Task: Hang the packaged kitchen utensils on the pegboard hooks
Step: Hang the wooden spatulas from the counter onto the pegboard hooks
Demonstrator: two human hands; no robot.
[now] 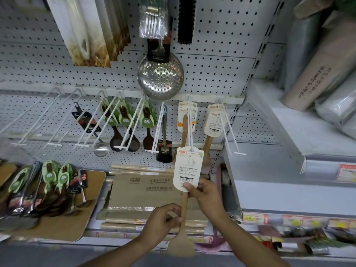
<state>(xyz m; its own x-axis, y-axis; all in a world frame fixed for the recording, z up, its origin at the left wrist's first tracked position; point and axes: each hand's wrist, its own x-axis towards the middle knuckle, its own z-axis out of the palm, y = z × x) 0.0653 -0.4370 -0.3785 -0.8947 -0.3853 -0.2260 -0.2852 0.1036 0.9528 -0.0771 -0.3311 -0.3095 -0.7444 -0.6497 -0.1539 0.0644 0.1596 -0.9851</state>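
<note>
A wooden spatula (183,224) with a white card label (186,168) hangs upright in front of the pegboard (212,70). The card's top sits at the tip of a white double-wire hook (190,128). My right hand (204,195) pinches the card's lower edge with thumb on the barcode. My left hand (163,218) grips the wooden handle lower down. Further back on the same hook hang other carded wooden spatulas (185,120). A neighbouring hook to the right holds more of them (212,122).
Hooks to the left carry green-carded dark spoons (146,118), a steel ladle (101,149) and a black turner (164,151); the far-left hooks are bare. A steel skimmer (160,78) hangs above. A wooden board (92,189) at lower left holds several packaged utensils. Boxed boards (142,191) lie below.
</note>
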